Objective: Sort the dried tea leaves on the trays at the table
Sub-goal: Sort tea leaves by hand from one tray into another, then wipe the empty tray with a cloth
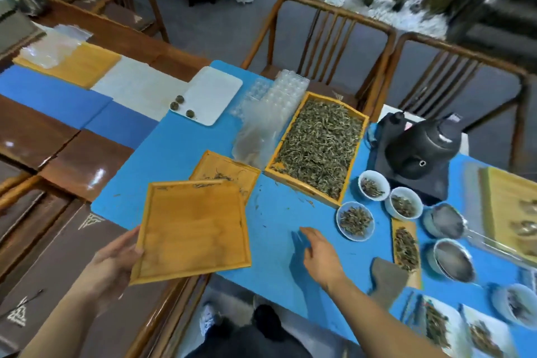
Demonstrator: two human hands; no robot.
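My left hand [114, 263] grips the near-left corner of an almost bare wooden tray [193, 227], which overlaps a second wooden tray [223, 168] carrying a few stray leaves. Further right stands a deep wooden tray [343, 197] filled with dried tea leaves [319, 145]. My right hand [321, 253] hovers flat over the blue mat [276, 221], fingers straight and holding nothing, between the held tray and three white bowls [355, 221] of leaves.
A black kettle on its base [415, 151] stands behind the bowls. Strainers [452, 259], a narrow leaf scoop [405, 244] and small plates of leaves crowd the right edge. A white tray [212, 96] with three tea balls and clear plastic moulds [276, 99] lie farther back. Two chairs stand across the table.
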